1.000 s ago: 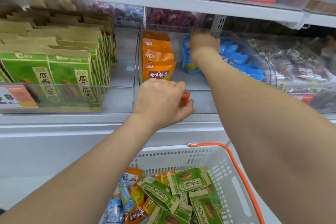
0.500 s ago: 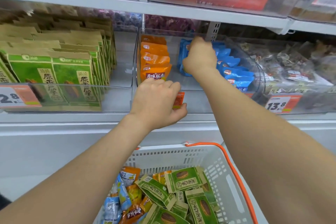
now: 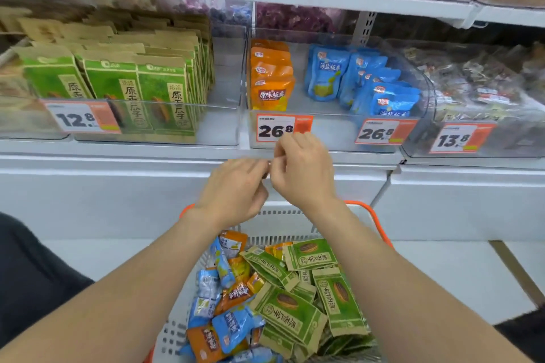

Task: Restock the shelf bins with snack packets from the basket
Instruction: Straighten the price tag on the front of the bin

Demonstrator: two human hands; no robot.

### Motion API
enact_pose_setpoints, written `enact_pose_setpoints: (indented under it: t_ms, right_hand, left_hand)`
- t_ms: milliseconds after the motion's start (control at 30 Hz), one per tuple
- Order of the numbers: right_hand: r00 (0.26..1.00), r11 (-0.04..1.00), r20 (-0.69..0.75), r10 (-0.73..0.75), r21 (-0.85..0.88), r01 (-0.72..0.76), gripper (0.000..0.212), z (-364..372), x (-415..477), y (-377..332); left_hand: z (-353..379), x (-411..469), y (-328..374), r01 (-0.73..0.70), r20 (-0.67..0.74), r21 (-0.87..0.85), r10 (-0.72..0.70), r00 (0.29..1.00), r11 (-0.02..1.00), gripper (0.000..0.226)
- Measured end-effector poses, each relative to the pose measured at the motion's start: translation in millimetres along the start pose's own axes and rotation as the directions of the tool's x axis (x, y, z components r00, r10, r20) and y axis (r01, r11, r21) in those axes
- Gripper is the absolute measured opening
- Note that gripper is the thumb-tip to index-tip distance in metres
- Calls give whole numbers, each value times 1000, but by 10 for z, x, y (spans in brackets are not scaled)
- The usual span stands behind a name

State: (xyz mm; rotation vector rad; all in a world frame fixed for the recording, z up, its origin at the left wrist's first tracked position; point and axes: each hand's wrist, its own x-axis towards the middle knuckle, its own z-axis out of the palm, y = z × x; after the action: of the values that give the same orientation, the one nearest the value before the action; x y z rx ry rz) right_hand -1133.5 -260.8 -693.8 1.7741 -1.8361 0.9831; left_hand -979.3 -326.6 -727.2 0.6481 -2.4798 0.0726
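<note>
Just below the front of the clear middle bin (image 3: 327, 134), the left hand (image 3: 236, 191) and right hand (image 3: 303, 171) meet fingertip to fingertip, fingers curled. Whether anything is pinched between them cannot be told. The right hand covers a corner of the bin's 26.8 price tag (image 3: 275, 129). Inside the bin stand orange packets (image 3: 271, 88) and blue packets (image 3: 368, 82). Below the bin, the basket (image 3: 280, 224), half hidden by forearms, holds mixed snack packets (image 3: 292, 309). A second ago the right hand reached deep into the bin and the left was at its front; both are now out.
</note>
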Motion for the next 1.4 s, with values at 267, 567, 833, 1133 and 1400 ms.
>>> enact_pose_setpoints:
  t_ms: [267, 567, 833, 1133, 1400]
  right_hand:
    - [613, 993, 782, 114, -99, -58, 20, 374, -787, -298]
    - [412, 999, 910, 41, -35, -22, 23, 634, -960, -282]
    - [318, 995, 945, 74, -48, -88, 25, 705, -970, -175]
    - [230, 953, 960, 160, -90, -288, 49, 738, -1060, 19]
    - [300, 887, 937, 177, -20, -461, 49, 530, -842, 150]
  left_hand:
    - [385, -931, -365, 304, 722, 236, -376, 580, 923, 19]
    - [679, -1147, -151, 220, 948, 254, -287, 135, 942, 88]
    - [846, -1124, -123, -38, 916, 250, -224, 334, 967, 33]
    - [840, -881, -195, 364, 831, 80, -264, 490, 928, 15]
    - [552, -499, -72, 667, 617, -380, -362, 699, 641, 18]
